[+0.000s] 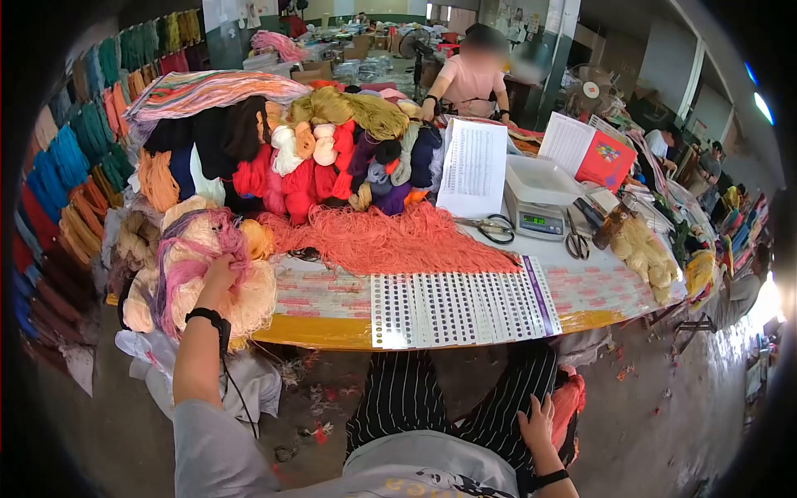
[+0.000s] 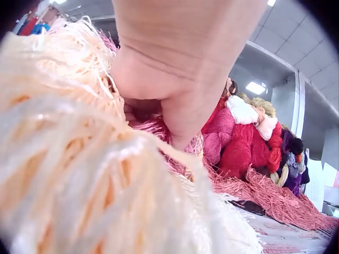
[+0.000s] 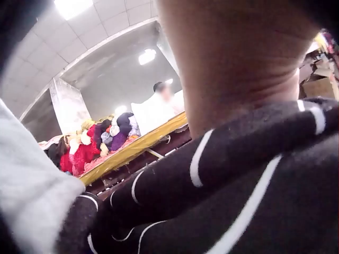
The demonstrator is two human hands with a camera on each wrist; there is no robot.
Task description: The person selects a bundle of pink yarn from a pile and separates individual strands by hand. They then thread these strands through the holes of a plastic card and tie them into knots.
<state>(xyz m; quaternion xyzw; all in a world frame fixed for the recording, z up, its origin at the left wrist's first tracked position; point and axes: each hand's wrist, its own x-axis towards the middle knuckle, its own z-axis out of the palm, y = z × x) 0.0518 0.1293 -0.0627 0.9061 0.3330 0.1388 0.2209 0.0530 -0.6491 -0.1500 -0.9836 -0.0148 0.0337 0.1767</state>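
My left hand (image 1: 219, 277) reaches into the pile at the table's left end and grips a mauve yarn skein (image 1: 189, 256). Cream yarn skeins (image 1: 252, 297) lie under and around it. Seen from the left wrist, the thumb and curled fingers close on magenta strands (image 2: 153, 127), with the fingertips mostly hidden behind the hand. Cream yarn (image 2: 69, 159) fills the near side of that view. On the striped trousers (image 1: 490, 407), my right hand (image 1: 538, 422) rests over the thigh with its fingers extended, holding nothing.
Loose coral yarn (image 1: 374, 236) spreads across the table, with a punched white card (image 1: 465, 303) at the front edge. Scissors (image 1: 576, 241) lie by a digital scale (image 1: 538, 217). Stacked skeins (image 1: 311, 166) rise behind. Across the table is another person (image 1: 473, 79).
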